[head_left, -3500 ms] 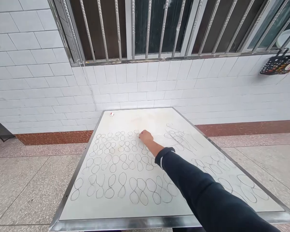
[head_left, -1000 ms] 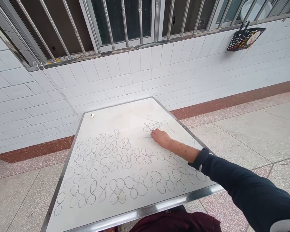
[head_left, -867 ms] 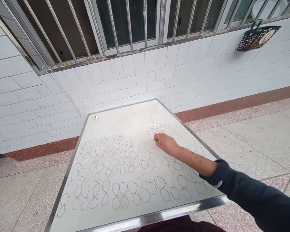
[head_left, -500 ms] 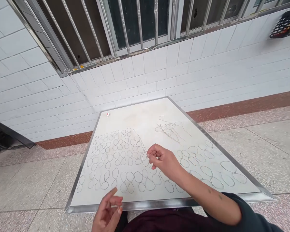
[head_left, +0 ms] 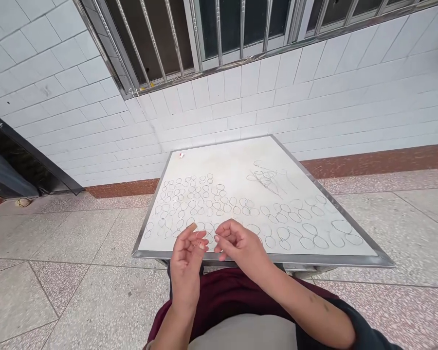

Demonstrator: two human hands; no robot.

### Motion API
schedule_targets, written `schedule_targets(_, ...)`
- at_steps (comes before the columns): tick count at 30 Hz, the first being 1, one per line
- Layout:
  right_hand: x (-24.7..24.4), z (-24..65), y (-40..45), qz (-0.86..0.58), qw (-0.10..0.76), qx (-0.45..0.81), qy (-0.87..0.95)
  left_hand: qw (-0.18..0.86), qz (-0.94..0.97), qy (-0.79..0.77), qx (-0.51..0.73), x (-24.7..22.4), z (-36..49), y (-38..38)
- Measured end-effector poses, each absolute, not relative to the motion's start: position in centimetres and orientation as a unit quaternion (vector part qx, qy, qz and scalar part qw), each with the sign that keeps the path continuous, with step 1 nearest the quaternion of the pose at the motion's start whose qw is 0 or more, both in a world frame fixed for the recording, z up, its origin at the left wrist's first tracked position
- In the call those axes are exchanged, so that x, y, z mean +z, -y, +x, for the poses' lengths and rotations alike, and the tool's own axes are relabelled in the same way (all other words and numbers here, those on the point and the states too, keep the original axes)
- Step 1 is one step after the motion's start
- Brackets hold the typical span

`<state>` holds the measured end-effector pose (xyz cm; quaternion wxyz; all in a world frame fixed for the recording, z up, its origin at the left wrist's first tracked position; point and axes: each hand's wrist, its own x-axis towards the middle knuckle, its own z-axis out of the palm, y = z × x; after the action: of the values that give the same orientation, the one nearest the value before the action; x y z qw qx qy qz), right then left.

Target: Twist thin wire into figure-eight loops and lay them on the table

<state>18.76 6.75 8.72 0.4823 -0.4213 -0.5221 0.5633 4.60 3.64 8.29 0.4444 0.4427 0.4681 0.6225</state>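
My left hand (head_left: 187, 253) and my right hand (head_left: 237, 240) are close together over the near edge of a white board (head_left: 226, 150). The right thumb and index finger pinch a thin dark wire, which barely shows here. My left thumb and index finger meet around something fine, apparently the wire's other part. A tan wrap covers one left fingertip. Rows of thin figure-eight wire loops (head_left: 246, 209) lie on the board beyond the hands. Farther back on the right is a tangled pile of loose wires (head_left: 266, 179).
A small red-and-white object (head_left: 181, 155) lies at the board's far left corner. Metal trim (head_left: 263, 260) borders the board. Behind stands a white tiled wall (head_left: 222, 104) with a barred window (head_left: 219, 34). Speckled floor tiles (head_left: 105, 238) surround the board.
My right hand has drawn back toward the near edge, bringing the wire away from the rows. My left hand has risen to meet it, its fingers closing. The view has tilted down and left.
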Motion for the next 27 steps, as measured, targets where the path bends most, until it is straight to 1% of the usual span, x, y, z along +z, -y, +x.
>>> schedule_targets(8,7.8,16.5,-4.4,-0.389,0.491,0.579,0.523,0.481,0.401,-0.456,0.632,8.9,3.3,-2.3)
schedule_targets(14,7.5,15.3,-3.1,-0.375,0.468,0.582,0.549,0.514,0.368,-0.444,0.635,8.4,2.3,-1.6)
schedule_targets(19,7.4,15.8,-3.3,-0.391,0.442,0.575,0.567,0.530,0.378,-0.454,0.609,8.7,1.1,-1.3)
schedule_targets(22,7.5,16.3,-3.9,-0.366,0.444,0.630,0.522,0.550,0.393,-0.466,0.571,8.8,0.6,-1.3)
schedule_targets(25,7.5,16.5,-4.3,-0.320,0.428,0.703,0.469,0.574,0.414,-0.470,0.527,8.9,0.5,-1.2)
schedule_targets(27,7.3,16.5,-4.3,-0.313,0.425,0.720,0.450,0.585,0.419,-0.467,0.514,8.9,0.7,-1.1)
